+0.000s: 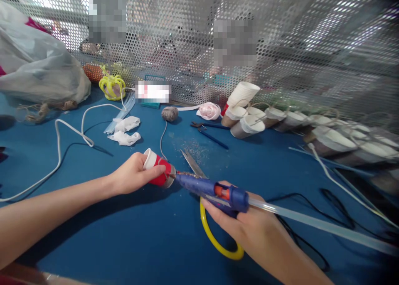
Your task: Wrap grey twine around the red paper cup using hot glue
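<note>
Our left hand point(132, 175) curls round a tapered red-and-white paper cup point(159, 173) over the flat blue table point(124, 243); its long axis runs rightward, base facing the blue plastic glue gun point(199, 186) our right hand point(246, 220) grips; we cannot tell whether nozzle point(178, 175) touches.

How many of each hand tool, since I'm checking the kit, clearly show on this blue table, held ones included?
Hot glue gun: 1
Yellow-handled scissors: 1 pair
Blue-handled pliers: 1 pair
Total: 3 tools
</note>
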`<state>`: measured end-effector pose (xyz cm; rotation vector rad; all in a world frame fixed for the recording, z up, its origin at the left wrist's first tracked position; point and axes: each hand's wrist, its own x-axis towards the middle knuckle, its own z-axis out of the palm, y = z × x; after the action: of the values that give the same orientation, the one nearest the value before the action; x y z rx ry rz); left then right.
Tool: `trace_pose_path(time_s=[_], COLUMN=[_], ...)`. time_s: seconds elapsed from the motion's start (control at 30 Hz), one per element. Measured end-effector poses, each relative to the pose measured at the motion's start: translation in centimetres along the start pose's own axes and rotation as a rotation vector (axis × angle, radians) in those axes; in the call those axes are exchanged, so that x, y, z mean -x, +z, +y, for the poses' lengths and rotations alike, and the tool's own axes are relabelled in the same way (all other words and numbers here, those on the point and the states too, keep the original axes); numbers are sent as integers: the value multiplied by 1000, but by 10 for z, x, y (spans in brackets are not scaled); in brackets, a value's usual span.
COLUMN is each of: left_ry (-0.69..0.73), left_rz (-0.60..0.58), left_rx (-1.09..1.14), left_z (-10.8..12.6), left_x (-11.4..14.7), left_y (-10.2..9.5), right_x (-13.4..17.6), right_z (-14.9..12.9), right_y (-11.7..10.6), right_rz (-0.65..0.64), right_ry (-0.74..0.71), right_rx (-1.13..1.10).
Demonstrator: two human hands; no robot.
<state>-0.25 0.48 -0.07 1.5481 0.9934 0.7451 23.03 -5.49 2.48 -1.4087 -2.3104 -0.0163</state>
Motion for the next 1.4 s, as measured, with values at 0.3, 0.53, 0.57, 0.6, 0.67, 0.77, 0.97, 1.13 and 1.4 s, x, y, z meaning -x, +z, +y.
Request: trace_pose_path(time_s=[0.3, 0.53, 0.57, 0.6, 0.67, 0.77, 0.97, 1.13, 1.4], left_ry=[57, 43, 40, 40, 45, 72, 139, 225, 214], left_rz=[-88, -87, -86, -83, -75, -75, -85, -144, -101], left_rx=[-197, -116, -112, -115, -152, -231, -328, -371, -365], left_z=[1, 1, 1, 1, 2, 3, 6, 9, 4], left_x=[4, 2, 1, 2, 2, 5, 8, 9, 7], left_y=[-1, -1, -1, -1, -1, -1, -2, -3, -2], right_x=[7, 3, 3, 4, 7, 8, -8, -18, -12], right_z=[15, -3, -2, -1, 6, 14, 7, 0, 1], right_y=[2, -3, -2, -2, 0, 1, -6, -8, -9], right_rz=[126, 137, 137, 134, 118, 75, -30, -109, -103], right_ry=[-452, -241, -233, -248, -316, -375, -89, 169, 152], right_rx=[368, 156, 151, 159, 197, 199, -31, -268, -231])
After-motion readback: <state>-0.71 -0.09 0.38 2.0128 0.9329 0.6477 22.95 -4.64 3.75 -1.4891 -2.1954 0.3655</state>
